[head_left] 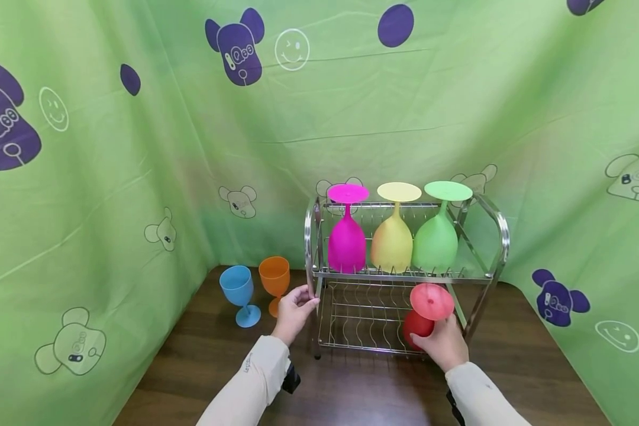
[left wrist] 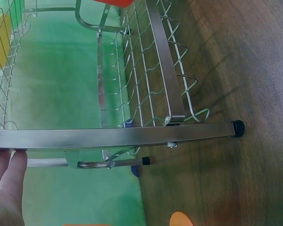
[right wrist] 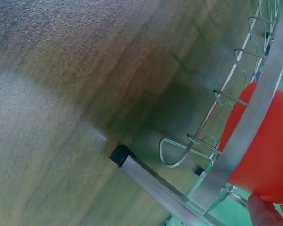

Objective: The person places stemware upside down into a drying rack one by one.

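Note:
On the lower tier of a two-tier metal dish rack (head_left: 404, 276), toward its right end, a red plastic goblet (head_left: 431, 300) stands upside down, its foot tilted toward me. My right hand (head_left: 447, 346) grips this goblet from the right, thumb in front, the far fingers hidden behind it. The right wrist view has the red bowl (right wrist: 262, 146) behind the rack's front rail. My left hand (head_left: 294, 312) holds the rack's left front post (left wrist: 108, 139) between thumb and fingers. Upside down on the upper tier are magenta (head_left: 347, 245), yellow (head_left: 391, 245) and green goblets (head_left: 435, 245).
Left of the rack, a blue goblet (head_left: 238, 286) and an orange goblet (head_left: 274, 275) stand upright on the dark wooden table (head_left: 351, 390). Green patterned cloth (head_left: 277, 130) hangs behind the table and along both sides.

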A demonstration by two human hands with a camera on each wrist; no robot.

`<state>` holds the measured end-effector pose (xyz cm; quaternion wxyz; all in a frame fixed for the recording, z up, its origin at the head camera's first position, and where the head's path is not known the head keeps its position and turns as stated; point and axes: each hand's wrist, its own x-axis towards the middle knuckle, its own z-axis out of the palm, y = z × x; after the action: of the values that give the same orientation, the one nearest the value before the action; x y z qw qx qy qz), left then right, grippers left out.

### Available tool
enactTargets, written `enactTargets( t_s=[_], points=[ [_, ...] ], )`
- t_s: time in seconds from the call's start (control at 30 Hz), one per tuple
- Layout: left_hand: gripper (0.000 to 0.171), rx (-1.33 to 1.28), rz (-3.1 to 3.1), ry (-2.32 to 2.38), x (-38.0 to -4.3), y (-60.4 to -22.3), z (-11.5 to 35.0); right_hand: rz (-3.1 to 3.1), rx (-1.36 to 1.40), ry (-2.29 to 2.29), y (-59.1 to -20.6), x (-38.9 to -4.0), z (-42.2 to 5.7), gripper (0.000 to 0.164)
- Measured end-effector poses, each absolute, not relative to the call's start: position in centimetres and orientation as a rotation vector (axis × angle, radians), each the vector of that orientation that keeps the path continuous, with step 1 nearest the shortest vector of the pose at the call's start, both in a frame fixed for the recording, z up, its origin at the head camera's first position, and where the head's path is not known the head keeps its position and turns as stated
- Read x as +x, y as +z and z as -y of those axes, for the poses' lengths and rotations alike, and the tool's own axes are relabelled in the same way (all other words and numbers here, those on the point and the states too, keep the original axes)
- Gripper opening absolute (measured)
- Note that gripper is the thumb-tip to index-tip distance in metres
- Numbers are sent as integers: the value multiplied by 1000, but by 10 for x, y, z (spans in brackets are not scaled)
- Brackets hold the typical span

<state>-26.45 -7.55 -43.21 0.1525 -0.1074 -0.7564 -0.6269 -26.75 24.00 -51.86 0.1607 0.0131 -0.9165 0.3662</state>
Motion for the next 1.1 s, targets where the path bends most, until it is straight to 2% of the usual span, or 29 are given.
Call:
enactTargets(
  t_s=[0.17,1.1],
  points=[
    [20,-313,2170,-1805,-265,-433,76,2686,18,1005,-521,-267,-240,67],
    [21,-324,2168,-1846,-266,-433,78,2761,9,969,-528,-269,-238,75]
  ],
)
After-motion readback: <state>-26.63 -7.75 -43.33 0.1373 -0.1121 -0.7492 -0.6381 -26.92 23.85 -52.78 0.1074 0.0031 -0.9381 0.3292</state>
